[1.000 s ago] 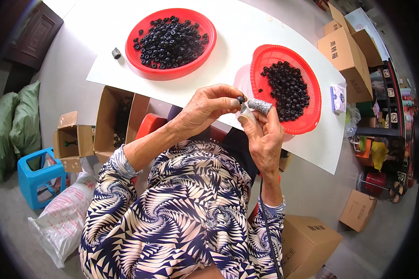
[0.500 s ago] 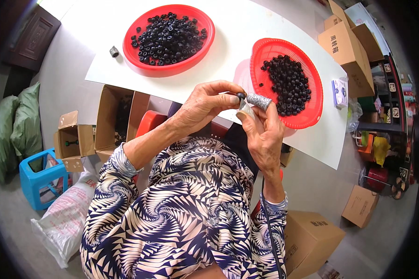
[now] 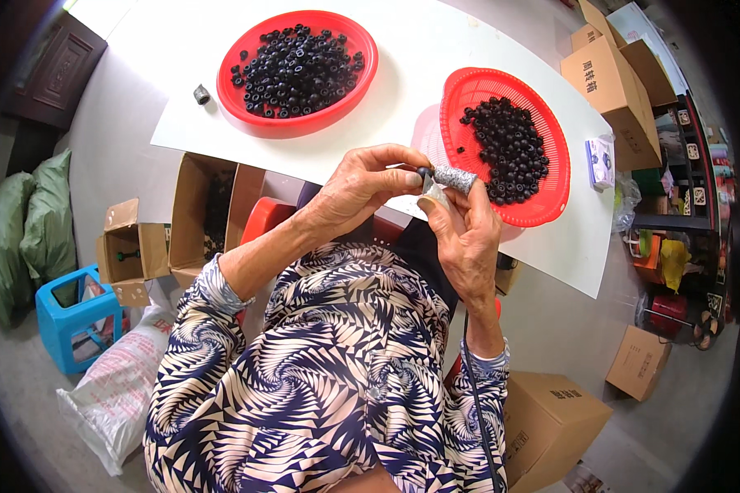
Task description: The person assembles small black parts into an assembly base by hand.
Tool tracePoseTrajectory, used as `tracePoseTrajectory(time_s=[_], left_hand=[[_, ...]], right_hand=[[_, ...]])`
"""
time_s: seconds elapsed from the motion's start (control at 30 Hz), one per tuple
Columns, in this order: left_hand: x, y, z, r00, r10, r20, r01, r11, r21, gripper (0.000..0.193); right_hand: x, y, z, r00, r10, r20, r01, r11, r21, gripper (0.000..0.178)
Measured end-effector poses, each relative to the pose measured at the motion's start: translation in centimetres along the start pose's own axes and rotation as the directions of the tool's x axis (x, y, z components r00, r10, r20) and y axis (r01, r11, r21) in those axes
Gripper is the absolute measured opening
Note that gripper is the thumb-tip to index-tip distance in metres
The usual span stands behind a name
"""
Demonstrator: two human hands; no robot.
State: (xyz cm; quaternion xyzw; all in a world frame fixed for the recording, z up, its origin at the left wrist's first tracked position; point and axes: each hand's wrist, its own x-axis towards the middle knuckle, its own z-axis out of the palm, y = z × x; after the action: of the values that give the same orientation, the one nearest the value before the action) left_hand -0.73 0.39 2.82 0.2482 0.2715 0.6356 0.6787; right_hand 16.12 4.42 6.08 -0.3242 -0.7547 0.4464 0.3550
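Between the thumb and index finger of my left hand [image 3: 358, 189] is a small black ring-shaped part [image 3: 423, 172]. My right hand [image 3: 466, 238] is closed just beside it. Its index finger wears a grey speckled wrapping [image 3: 455, 177]. Pinched by the right thumb is a small pale, blade-like piece [image 3: 430, 187], its tip against or very near the black part; the fingers hide most of it. Beyond my left hand, a red plastic tray [image 3: 368, 82] holds a heap of black parts [image 3: 300, 70]. A red slotted basket [image 3: 553, 131] by my right hand holds more black parts [image 3: 510, 152].
Both containers stand on a white table [image 3: 403, 49]. A small dark cylindrical piece [image 3: 201, 94] lies near its left edge, and a small white box [image 3: 600, 164] at its right. Cardboard boxes [image 3: 193, 209], a blue stool [image 3: 78, 316] and sacks [image 3: 49, 222] stand on the floor.
Both hands stay almost where they were, with the same black part held; only a slight shift of the fingers shows.
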Motion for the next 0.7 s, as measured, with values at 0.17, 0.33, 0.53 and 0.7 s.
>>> tracePoseTrajectory(time_s=[0.17,0.33,0.53,0.7], left_hand=[[-0.01,0.03,0.02,1.000,0.001,-0.005,-0.001,1.000,0.023,0.020],[0.11,-0.12,-0.14,1.000,0.001,0.012,-0.001,1.000,0.025,0.020],[-0.02,-0.06,-0.09,1.000,0.019,0.013,-0.019,0.999,0.026,0.020],[0.04,-0.20,-0.34,0.996,0.088,0.028,-0.090,0.992,0.088,0.018]], right_hand=[[0.00,0.18,-0.02,1.000,-0.019,-0.003,0.019,1.000,0.014,0.028],[0.03,0.02,-0.13,1.000,-0.002,0.006,0.001,0.999,0.035,0.027],[0.00,-0.05,0.02,1.000,-0.004,0.007,0.003,0.999,0.041,0.025],[-0.09,0.14,0.41,0.998,-0.056,-0.014,0.056,0.998,-0.002,0.026]])
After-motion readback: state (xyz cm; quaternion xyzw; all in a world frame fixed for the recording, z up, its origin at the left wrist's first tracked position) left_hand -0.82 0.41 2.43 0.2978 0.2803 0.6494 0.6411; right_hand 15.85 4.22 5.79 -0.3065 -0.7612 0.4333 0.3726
